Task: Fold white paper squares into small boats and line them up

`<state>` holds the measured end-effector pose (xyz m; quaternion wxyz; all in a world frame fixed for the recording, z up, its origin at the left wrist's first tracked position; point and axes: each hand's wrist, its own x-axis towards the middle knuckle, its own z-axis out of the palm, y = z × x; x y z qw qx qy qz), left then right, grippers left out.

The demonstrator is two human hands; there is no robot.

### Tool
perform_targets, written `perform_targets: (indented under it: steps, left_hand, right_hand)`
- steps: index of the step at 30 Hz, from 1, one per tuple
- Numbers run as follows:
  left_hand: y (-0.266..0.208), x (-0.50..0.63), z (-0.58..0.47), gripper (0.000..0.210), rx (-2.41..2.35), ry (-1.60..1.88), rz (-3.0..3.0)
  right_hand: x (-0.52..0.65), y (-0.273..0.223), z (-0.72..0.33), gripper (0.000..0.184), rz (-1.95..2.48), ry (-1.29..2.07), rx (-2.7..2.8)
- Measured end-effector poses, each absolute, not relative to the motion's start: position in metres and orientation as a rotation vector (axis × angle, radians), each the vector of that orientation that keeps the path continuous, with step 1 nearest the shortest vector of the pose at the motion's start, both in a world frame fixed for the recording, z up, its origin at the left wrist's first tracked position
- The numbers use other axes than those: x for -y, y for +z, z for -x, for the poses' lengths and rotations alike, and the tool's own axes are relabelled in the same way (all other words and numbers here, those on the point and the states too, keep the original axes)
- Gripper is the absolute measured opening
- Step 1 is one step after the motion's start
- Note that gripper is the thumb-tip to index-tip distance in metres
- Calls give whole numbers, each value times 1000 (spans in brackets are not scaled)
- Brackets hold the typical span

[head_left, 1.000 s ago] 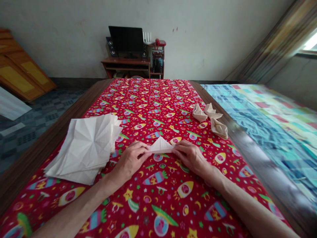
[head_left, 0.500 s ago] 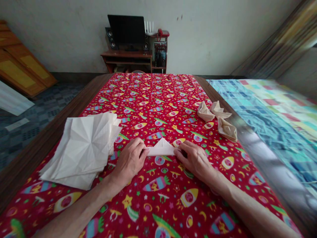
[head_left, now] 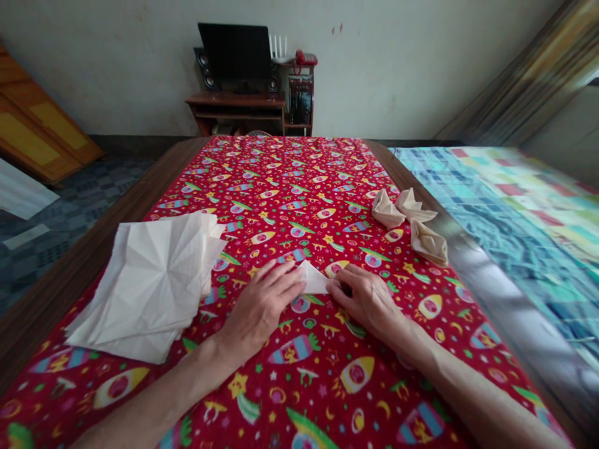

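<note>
Paper triangle (head_left: 315,282): white, folded, flat on the red tablecloth (head_left: 299,324) at the clock's centre, peak towards 12; its left part is hidden under fingers.
Left hand (head_left: 266,296): spread flat, palm down, fingers laid over the paper's 9 o'clock side.
Right hand (head_left: 365,294): thumb and curled forefinger appear to pinch the 3 o'clock tip.
Crease: best pressed, I'd judge, by anchoring that tip and sweeping firm, even fingers along the fold; the soft cloth may blunt it.
Creased sheets (head_left: 150,274): loose stack at 9 o'clock.
Boat-shaped paper folds (head_left: 428,243): three, near 2 o'clock.
</note>
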<state>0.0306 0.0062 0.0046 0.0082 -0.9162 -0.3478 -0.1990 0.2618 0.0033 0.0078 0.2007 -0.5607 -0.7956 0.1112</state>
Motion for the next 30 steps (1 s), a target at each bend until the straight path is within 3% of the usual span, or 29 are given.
perform_targets:
  steps: [9,12,20,23,30]
  left_hand:
    - [-4,15,-51,54,1124,-393,2972]
    - [-5,14,-50,54,1130,-370,2982]
    - [-1,15,-51,51,1177,-384,3027]
    - [0,15,-51,49,1191,-395,3046]
    - [2,15,-46,52,1144,-374,2995]
  right_hand:
    - [-3,5,-263,22,1554,255,2220]
    - [-3,1,-268,10,1506,260,2173]
    - [14,1,-258,39,1193,-115,2430]
    - [24,0,-248,48,964,-65,2594]
    - [37,-1,-251,60,1132,70,2603]
